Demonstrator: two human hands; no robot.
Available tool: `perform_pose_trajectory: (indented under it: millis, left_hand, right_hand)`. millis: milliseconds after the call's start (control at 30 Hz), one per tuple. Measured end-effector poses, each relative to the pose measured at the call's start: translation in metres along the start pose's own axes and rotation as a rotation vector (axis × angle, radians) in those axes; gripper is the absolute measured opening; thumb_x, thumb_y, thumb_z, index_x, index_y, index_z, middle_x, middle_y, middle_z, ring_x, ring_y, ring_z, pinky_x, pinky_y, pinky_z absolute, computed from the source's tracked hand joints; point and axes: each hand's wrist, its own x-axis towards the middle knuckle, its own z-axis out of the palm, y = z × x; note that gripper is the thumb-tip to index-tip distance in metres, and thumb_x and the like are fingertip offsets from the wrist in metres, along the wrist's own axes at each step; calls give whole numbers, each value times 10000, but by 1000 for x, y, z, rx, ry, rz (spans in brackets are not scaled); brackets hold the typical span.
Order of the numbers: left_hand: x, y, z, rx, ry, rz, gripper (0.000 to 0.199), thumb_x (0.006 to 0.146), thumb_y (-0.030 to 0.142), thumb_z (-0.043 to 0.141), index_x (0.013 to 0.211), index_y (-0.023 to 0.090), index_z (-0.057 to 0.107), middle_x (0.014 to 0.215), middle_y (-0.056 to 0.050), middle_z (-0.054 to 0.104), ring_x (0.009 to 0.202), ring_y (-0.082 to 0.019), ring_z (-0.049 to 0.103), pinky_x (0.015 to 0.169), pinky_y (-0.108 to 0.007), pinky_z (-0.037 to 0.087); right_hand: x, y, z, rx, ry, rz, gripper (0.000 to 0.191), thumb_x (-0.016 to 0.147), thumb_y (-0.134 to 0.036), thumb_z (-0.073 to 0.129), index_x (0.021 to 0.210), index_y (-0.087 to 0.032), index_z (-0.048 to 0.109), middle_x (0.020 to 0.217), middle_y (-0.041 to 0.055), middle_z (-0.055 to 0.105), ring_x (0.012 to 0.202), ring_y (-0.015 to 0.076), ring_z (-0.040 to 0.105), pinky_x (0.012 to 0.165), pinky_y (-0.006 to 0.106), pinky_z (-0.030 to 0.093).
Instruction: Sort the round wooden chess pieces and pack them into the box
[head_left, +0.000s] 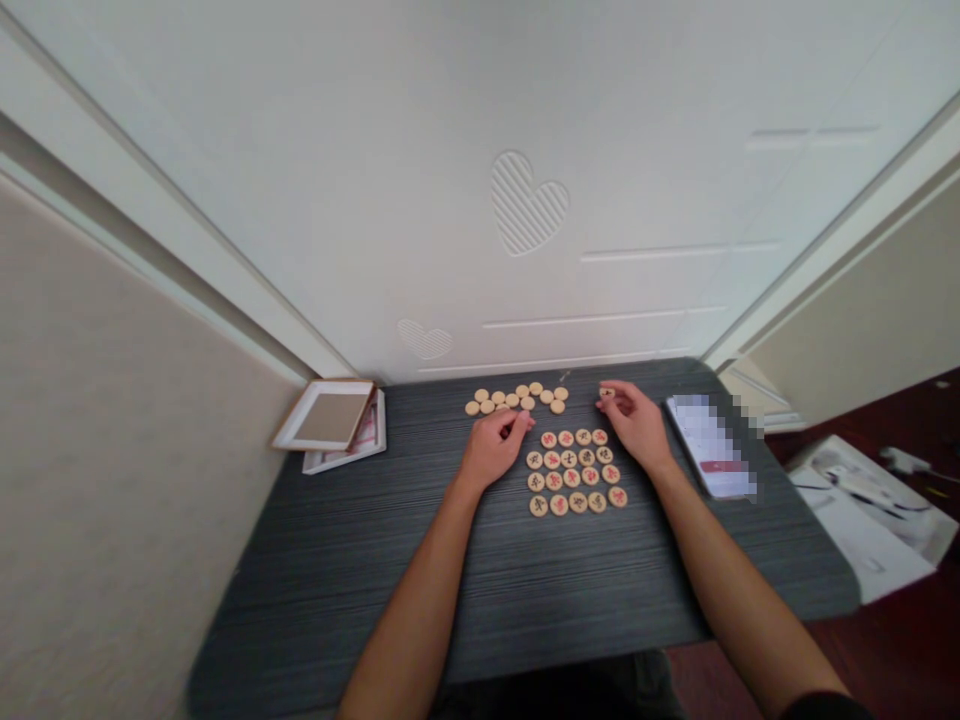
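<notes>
Between the fingers of my right hand (632, 418) is a round wooden piece (607, 394) with a dark mark, held just past the top right of the rows. My left hand (495, 445) is closed near the loose pieces, its fingertips by a plain disc (527, 404); whether it grips anything is hidden. Several blank-faced discs (523, 391) lie loosely at the back of the table. In front of them, several marked pieces (571, 478) form rows, with red or black characters facing up.
On the dark table (360, 580), an open box lid (326, 415) rests on a white tray (345, 458) at the back left. A phone-like device (709, 445) lies at the right. A white box (874, 510) is below the table's right edge.
</notes>
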Motion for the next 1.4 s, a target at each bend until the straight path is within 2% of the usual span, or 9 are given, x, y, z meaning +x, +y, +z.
perform_pose_trajectory:
  millis: [233,433,600,767,867,1033,1233,1400]
  left_hand:
    - [-1,-1,1,1,6,8,339,1011,406,513,886,217,765,875,-28,776,761,-163,694,699,-276,523]
    - [-3,0,2,-1,23,10,315,1006,383,523,873,213,753,878,-33,776,787,-164,696,726,-276,522]
    - [-5,4,2,4,69,-13,213,957,374,607,938,220,754,837,-14,766,702,-147,653,688,-271,523]
    - [-8,11,5,-76,133,-48,197,929,385,646,999,230,744,913,-17,765,691,-138,631,676,-273,534]
    - [-9,16,9,-145,101,-59,224,904,399,681,1040,231,736,913,-22,764,712,-146,645,668,-275,537]
    - [-11,24,14,-215,-10,-68,228,880,400,709,1025,227,742,930,-23,767,739,-149,659,661,-268,537]
    - [-10,19,12,-220,5,-88,236,876,420,704,991,215,728,828,-13,734,665,-131,614,612,-251,508]
    - [-6,8,4,-187,80,-81,298,879,372,697,1133,218,678,858,-10,728,647,-114,601,580,-230,470]
  right_hand:
    - [-1,-2,0,-29,-15,-11,403,899,-530,639,1157,-224,690,919,67,767,844,228,745,809,387,599]
    - [-6,-14,-2,-136,29,-62,376,902,-550,636,1071,-236,755,962,64,770,826,225,701,803,394,571]
    - [-14,-33,5,-110,-68,-91,337,904,-539,642,1031,-250,760,1018,63,766,881,229,705,831,393,585]
    - [-24,-49,15,5,-167,-124,280,893,-501,675,1042,-274,741,1046,57,738,884,215,720,832,372,612]
    - [-29,-56,19,52,-236,-123,273,893,-493,678,1064,-289,740,1048,56,735,893,220,732,840,377,620]
    - [-36,-64,23,-26,-289,-169,235,911,-462,665,1064,-315,768,1035,39,771,937,240,735,841,385,612]
    - [-35,-63,20,-131,-238,-235,214,949,-403,612,1070,-324,770,1075,13,780,998,244,729,941,409,570]
    - [-22,-49,8,-201,-2,-222,244,954,-421,580,1052,-288,759,1028,37,776,895,235,718,884,405,566]
